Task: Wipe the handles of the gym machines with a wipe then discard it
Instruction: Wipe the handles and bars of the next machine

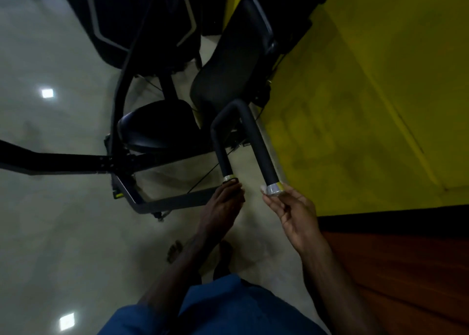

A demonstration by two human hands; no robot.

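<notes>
The black U-shaped matte foam-covered handle of the gym machine ends in two shiny silver metal caps, above a glossy pale tiled floor. The small white crumpled wipe is pinched in the right hand and touches the right cap. The left hand touches the left cap with its fingertips, fingers mostly straight.

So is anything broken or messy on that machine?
Nothing stands out. The two black handles look whole, each with a silver end cap. The right hand holds a small white wipe against one cap; the left hand touches the other. The floor looks shiny, without spills.
</notes>
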